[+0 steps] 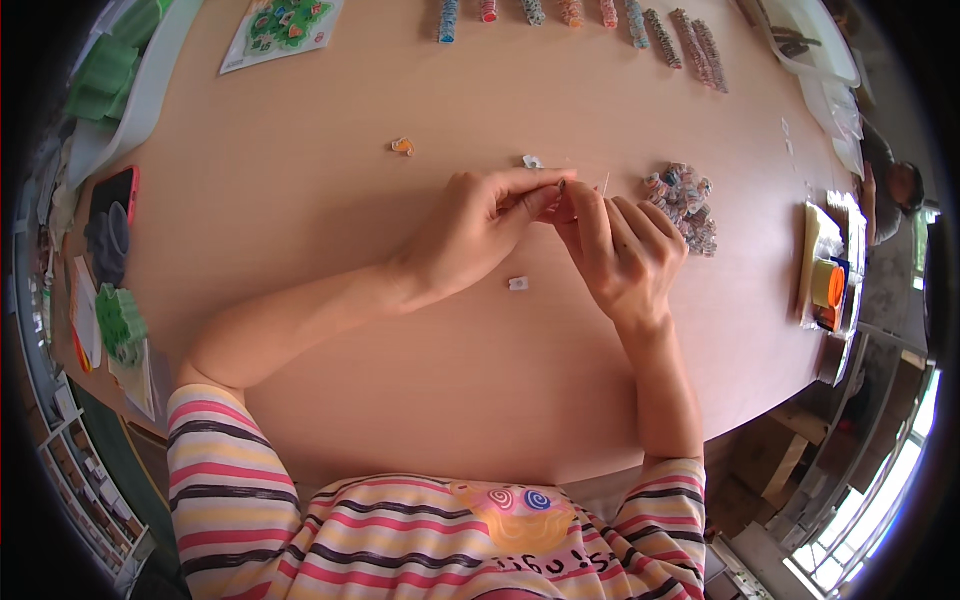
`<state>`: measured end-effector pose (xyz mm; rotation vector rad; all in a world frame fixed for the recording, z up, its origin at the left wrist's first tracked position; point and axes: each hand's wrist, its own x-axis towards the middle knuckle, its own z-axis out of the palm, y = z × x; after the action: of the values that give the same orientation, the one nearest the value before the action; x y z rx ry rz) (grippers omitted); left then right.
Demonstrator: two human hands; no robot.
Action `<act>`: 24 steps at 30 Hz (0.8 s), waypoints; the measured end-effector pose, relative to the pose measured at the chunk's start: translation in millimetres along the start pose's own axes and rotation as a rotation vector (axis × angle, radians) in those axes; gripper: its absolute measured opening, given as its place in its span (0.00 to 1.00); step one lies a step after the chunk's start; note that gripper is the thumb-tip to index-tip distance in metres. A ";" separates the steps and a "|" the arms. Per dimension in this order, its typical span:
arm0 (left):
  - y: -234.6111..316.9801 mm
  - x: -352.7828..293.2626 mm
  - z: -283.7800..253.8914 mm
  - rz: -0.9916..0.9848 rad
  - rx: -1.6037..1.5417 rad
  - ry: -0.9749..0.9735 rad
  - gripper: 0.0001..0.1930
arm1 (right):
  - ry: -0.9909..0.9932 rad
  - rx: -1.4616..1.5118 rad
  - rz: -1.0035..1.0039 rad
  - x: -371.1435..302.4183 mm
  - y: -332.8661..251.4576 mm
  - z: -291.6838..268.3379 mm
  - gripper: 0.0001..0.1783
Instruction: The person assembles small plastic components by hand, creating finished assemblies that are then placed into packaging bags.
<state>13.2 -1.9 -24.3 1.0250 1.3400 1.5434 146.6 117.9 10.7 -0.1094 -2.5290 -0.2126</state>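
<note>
My left hand (462,235) and my right hand (628,255) meet above the middle of the table, fingertips touching. Both are closed in a pinch around something small and dark, mostly hidden by the fingers. A thin pale sliver (606,184) sticks up beside my right index finger; its kind is unclear. Just beyond my fingers lies a small white piece (532,161), and another white piece (518,284) rests nearer to me. A small orange piece (402,147) is farther left. Right behind my right hand sits a heap of small multicoloured pieces (684,200), partly covered by my knuckles.
Several rolls of stacked small pieces (637,24) line the far edge. A printed green sheet (283,30) lies far left. On the left are a white bin (150,110), a phone (113,195) and a green moulded tray (121,325). An orange tape roll (827,285) stands right.
</note>
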 end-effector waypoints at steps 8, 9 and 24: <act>8.4 3.0 -6.3 -0.032 -0.197 -0.054 0.15 | 0.182 0.055 -0.031 -1.0 5.4 7.4 0.08; 11.0 1.6 -4.7 -0.070 -0.183 -0.033 0.15 | 0.203 0.065 -0.032 -2.0 5.7 7.5 0.08; 11.7 0.4 -1.1 -0.075 -0.207 0.035 0.11 | 0.204 0.225 0.033 1.6 4.3 5.1 0.10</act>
<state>11.2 -2.9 -12.8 0.8142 1.2001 1.6122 142.9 123.1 8.0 -0.0378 -2.3273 0.0710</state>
